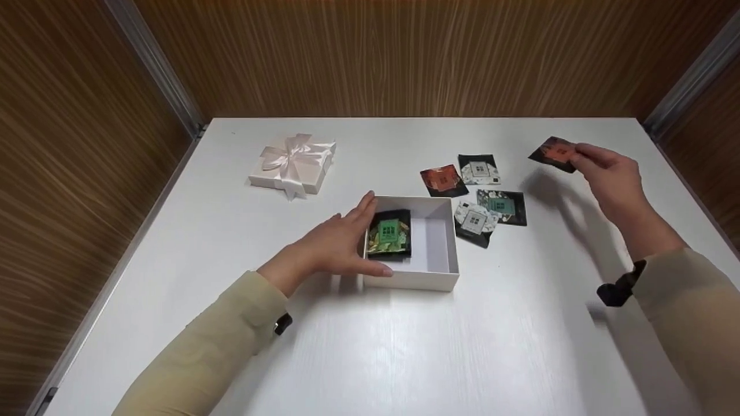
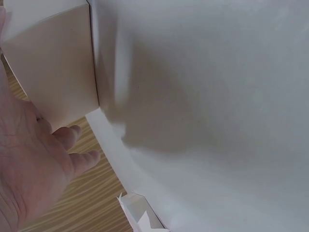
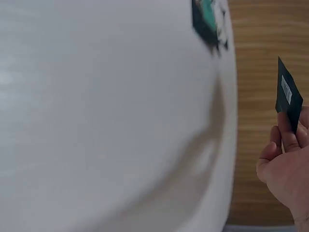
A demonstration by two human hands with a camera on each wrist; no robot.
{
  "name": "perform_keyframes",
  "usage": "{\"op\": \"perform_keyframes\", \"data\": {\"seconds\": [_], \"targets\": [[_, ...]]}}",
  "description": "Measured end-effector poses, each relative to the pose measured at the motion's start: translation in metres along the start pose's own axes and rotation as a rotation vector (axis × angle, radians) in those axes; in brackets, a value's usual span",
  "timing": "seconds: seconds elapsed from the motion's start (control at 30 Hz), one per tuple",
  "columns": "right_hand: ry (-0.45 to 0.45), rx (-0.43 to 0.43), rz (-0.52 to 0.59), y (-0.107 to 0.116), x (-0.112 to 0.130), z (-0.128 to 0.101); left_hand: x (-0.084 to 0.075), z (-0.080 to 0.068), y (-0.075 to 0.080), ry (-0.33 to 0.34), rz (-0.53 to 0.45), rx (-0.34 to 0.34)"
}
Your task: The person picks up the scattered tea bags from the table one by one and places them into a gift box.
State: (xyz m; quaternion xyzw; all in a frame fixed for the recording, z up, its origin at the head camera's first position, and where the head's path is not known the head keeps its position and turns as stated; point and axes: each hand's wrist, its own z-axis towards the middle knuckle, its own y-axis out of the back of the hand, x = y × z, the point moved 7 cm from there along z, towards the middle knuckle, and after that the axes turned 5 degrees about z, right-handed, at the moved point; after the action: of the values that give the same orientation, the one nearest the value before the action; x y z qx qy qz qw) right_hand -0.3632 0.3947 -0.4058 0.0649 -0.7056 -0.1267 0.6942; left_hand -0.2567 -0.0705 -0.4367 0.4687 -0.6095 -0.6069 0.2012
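The right hand [image 1: 614, 180] pinches a red packet [image 1: 558, 153] by one edge, above the far right of the white table [image 1: 491, 335]; the left hand [image 1: 324, 248] grips nothing tightly, its fingers and thumb stretched across the left end of the white box [image 1: 413, 281]. That pinch looks right for so flat a thing — most of the face stays clear of the fingertips — and a light hold should avoid creasing it. The left hand does best as a gentle brace, since thin walls could bow under pressure. Inside the box, a green packet [image 1: 389, 232] lies at the left, leaving bare floor on the right. Just beyond the right wall sits a white-labelled packet [image 1: 475, 221], perhaps touching it, so low passes there risk a snag; the table's near side offers wide room, while the ribboned gift box [image 1: 289, 164] stands well apart at far left.
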Motion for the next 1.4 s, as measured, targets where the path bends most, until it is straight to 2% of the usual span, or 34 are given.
{"op": "perform_keyframes", "data": {"seconds": [0.13,0.27,0.53,0.77,0.97,1.4], "targets": [[0.087,0.038,-0.042,-0.019,0.025,-0.014,0.001,0.001,-0.001,-0.008,0.003,0.0],[0.17,0.1,-0.075,-0.049,0.046,-0.033,0.002,0.0,-0.003,0.001,0.002,0.002],[0.252,0.216,-0.21,-0.108,0.07,-0.069,0.003,-0.001,-0.004,0.006,0.003,0.005],[0.303,0.363,-0.237,-0.153,0.072,-0.092,0.0,0.0,-0.002,-0.001,0.017,0.002],[0.336,0.412,-0.263,-0.182,0.069,-0.103,-0.001,0.001,0.0,-0.008,0.01,-0.005],[0.584,0.537,-0.353,-0.239,0.08,-0.117,0.0,-0.001,0.001,-0.018,0.038,-0.037]]}}
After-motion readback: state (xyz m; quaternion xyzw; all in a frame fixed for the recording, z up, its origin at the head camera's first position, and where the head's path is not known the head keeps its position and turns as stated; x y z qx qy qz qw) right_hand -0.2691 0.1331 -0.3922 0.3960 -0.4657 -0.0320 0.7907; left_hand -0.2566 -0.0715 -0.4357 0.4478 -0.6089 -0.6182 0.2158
